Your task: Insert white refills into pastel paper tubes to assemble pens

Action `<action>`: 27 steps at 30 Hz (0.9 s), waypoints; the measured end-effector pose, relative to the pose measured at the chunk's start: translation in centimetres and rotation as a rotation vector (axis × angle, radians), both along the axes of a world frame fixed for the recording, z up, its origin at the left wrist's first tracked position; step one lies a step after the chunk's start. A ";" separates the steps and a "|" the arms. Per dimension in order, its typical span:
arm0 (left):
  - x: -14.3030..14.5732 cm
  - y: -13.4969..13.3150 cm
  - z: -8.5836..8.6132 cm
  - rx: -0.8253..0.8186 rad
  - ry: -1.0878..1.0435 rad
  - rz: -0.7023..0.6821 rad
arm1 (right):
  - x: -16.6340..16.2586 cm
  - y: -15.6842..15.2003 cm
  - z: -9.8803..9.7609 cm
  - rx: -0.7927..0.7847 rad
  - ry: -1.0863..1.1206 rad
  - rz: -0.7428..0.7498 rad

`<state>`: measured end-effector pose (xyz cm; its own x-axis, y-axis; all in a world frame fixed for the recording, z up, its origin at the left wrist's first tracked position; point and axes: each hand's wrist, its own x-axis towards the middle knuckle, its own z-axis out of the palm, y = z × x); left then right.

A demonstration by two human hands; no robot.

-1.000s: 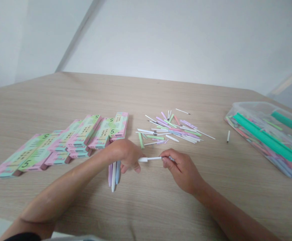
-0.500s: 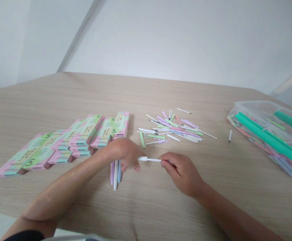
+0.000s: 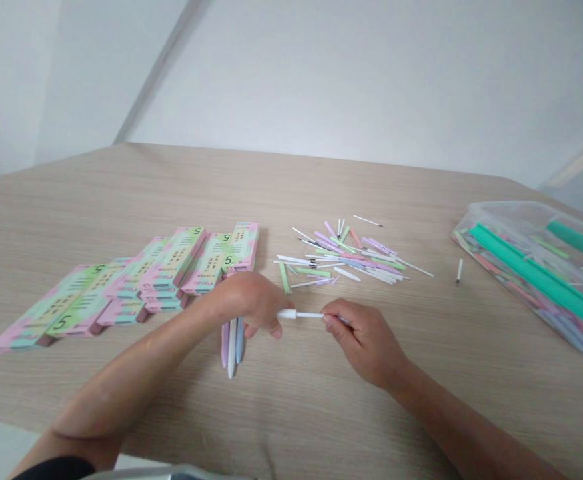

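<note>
The fingers of the right hand [image 3: 366, 340] are pinched together on one end of a thin white refill [image 3: 307, 315], which is held level just above the table [image 3: 291, 193]. The other end of the refill is met by the fingers of the left hand [image 3: 249, 303], which are curled closed around a bundle of pens [image 3: 231, 343]; white, lilac and pale blue barrels are seen sticking out below the fist toward 6 o'clock. Whether the refill tip is gripped by the left fingers or only touched cannot be told.

At 12 o'clock from the hands, a loose scatter of pen parts [image 3: 344, 257] in white, green, pink and lilac is spread on the wood. At 10 o'clock, a row of pastel boxes [image 3: 136, 280] is laid overlapping, each marked with a 5. At 3 o'clock, near the table edge, a clear plastic tub [image 3: 531, 267] is filled with coloured parts and long green strips; a single short white piece [image 3: 459, 271] is left between tub and scatter. The table is of pale wood grain, and plain white walls are seen behind it.
</note>
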<state>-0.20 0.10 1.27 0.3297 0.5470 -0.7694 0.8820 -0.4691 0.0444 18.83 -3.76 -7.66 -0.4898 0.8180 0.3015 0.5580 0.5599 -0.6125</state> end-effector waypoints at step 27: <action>-0.5 0.6 -1.0 -0.065 -0.052 -0.097 | -0.2 -0.6 -0.7 -0.133 -0.013 -0.021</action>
